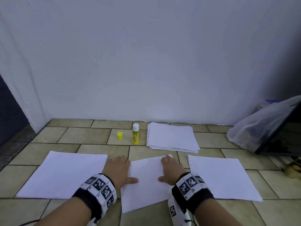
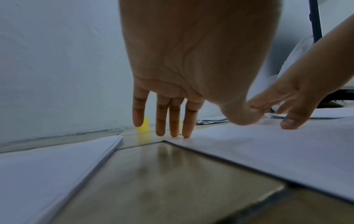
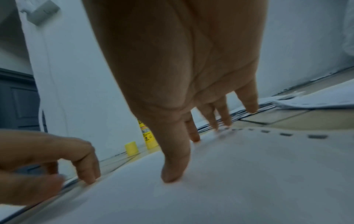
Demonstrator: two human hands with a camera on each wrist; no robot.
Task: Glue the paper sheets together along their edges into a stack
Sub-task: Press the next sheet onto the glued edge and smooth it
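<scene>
A floor of beige rectangular tiles (image 1: pixel 91 135) with dark grout is bounded by a pale painted wall (image 1: pixel 146 62). At the right, a translucent plastic bag (image 1: pixel 254 128) is slumped beside a dark panel (image 1: pixel 283 137). A dark door (image 1: pixel 9 115) is seen at far left.

- Setting: indoor room, likely domestic; work is done at floor level.
- Floor (image 1: pixel 91 136): beige rectangular tiles.
- Wall (image 1: pixel 146 62): plain white, scuffed.
- Plastic bag (image 1: pixel 260 128): against the wall, right corner.

paper sheets (image 1: pixel 146 181): 3 | paper pile (image 1: pixel 172 137): 1 | glue stick (image 1: pixel 135 134): 1 | cap (image 1: pixel 120 136): 1 | hands (image 1: pixel 118 168): 2
</scene>
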